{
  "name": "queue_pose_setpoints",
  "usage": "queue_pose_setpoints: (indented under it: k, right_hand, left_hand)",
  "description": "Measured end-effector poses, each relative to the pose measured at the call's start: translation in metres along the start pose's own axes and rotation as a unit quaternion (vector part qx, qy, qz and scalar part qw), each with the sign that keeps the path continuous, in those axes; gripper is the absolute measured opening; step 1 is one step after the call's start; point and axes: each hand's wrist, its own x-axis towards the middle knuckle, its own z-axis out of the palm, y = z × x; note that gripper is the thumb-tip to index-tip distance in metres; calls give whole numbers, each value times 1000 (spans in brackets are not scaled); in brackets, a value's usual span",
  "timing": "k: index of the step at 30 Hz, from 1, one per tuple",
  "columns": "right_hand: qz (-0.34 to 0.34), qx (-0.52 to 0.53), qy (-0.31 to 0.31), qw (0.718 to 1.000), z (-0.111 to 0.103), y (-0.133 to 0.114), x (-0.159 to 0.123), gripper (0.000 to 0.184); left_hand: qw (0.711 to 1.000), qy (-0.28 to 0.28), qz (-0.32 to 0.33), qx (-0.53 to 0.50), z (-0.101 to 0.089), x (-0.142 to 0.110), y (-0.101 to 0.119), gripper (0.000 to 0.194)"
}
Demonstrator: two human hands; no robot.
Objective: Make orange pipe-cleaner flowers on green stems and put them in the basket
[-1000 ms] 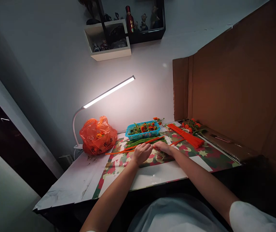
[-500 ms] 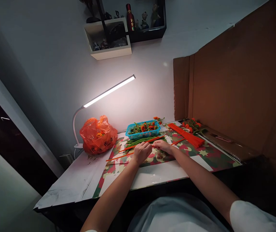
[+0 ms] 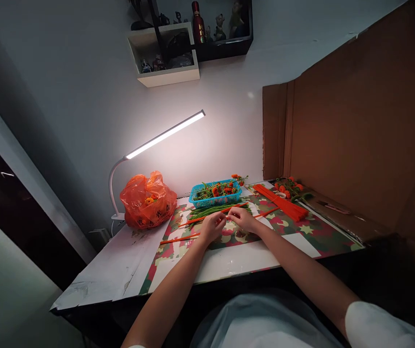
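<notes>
My left hand [image 3: 214,226] and my right hand [image 3: 243,219] meet fingertip to fingertip over the patterned mat. Both are closed in a pinch around an orange pipe cleaner [image 3: 180,239], whose ends stick out to the left and right; the pinched spot is too small to make out. Just behind my hands lie a bundle of green pipe cleaners [image 3: 207,211] and another orange strand [image 3: 189,223] across them. A thick bundle of orange pipe cleaners [image 3: 283,203] rests to the right.
Behind stands a blue basket [image 3: 214,200] with orange flowers on green stems. To its left sits an orange plastic bag [image 3: 147,203] beside a lit lamp [image 3: 166,135]. More orange flowers [image 3: 289,186] lie at right, near a tall cardboard sheet [image 3: 341,135].
My fingers have shifted slightly around the orange pipe cleaner, with both wrists a little more raised and arched. The view has tilted slightly; the things on the table stay put.
</notes>
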Motion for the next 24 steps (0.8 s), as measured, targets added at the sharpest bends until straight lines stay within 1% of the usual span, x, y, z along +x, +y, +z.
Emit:
queue_pose_setpoints:
  k: [3,5,7,10,14,17,20,22,24]
  right_hand:
    - [-24,-49,6,999,1,0,-2,15]
    - [-22,-62,-5,998,1,0,-2,14]
    - [-9,-66,-24,998,1,-1,-3,16]
    - [14,-71,-53,996,0,-3,-3,20]
    - [36,-78,-78,993,1,1,-2,20]
    - [45,-80,-86,992,2,6,-1,22]
    - [52,-80,-90,991,2,9,1,24]
    - [55,-76,-92,991,2,10,1,24]
    - [58,-75,-90,991,2,9,0,23]
  left_hand:
    - [998,-44,-21,-46,-1,0,-3,18]
    - [997,-62,-15,-39,-4,-1,-3,18]
    - [998,-63,1,6,-6,-3,-1,16]
    - [991,-60,44,107,-9,-3,3,12]
    - [968,-89,127,199,-7,0,5,13]
    - [951,-105,166,237,-5,2,3,15]
    - [947,-109,173,249,-2,3,1,17]
    - [951,-112,161,241,-2,2,1,18]
    - [958,-113,135,225,-3,1,3,18]
